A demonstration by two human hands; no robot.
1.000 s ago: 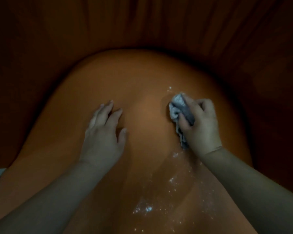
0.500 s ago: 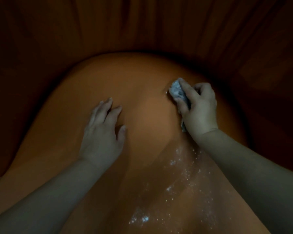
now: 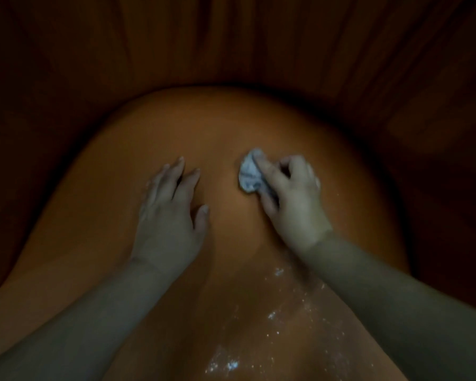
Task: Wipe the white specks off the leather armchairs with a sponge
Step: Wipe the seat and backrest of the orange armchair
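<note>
While the lighting here is pretty dim, you can make out the orange-brown leather armchair [image 3: 149,149] seat bulging up toward the camera, with darker pleated leather behind it. The right hand [image 3: 291,199] has its fingers curled round a crumpled pale sponge [image 3: 249,173], index finger laid over the top, pressing it against the leather near the middle of the seat, a bit toward the far side. The sponge sticks out to the left of the hand, looks whitish-grey and kind of scrunched up. The left hand [image 3: 168,213] rests flat on the seat just beside it, fingers straight and slightly spread, holding nothing, thumb pointing toward the right hand. Nearer the camera, between the two forearms, there's a scatter of white specks [image 3: 275,325] on a shiny, wet-looking patch of leather, thickest at the bottom edge. Around the sponge itself the leather looks clean.
</note>
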